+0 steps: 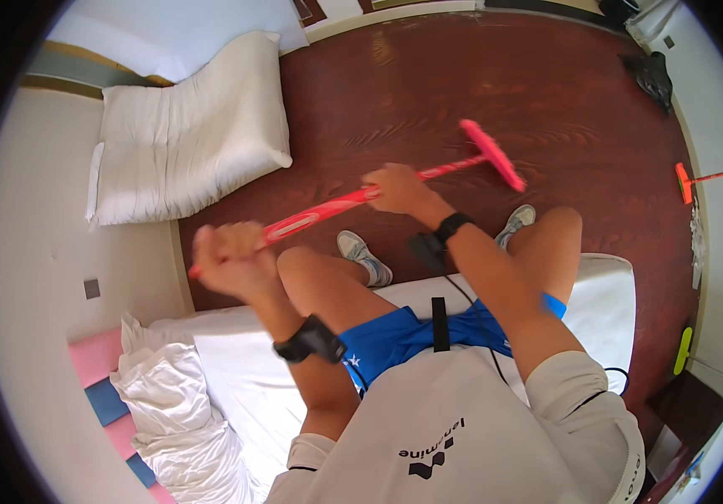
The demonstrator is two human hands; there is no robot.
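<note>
A long red pole (319, 214) with a bright pink crosswise head (494, 155) is held slantwise above the floor, in front of my knees. My left hand (231, 256) is closed round its near-left end and looks slightly blurred. Further along the shaft, my right hand (399, 189) grips it, fingers wrapped round, between the left hand and the head. The head points away to the right. Whether it is a mop, a squeegee or a broom I cannot tell. Each wrist carries a black strapped device.
I sit on a white-sheeted bed (244, 361) with crumpled white bedding (168, 403) at left. A large white cushion (202, 134) lies far left. By the right wall are an orange-headed pole (685, 183), a green-headed one (682, 351) and a black bag (654, 81). The floor (412, 84) is reddish-brown wood.
</note>
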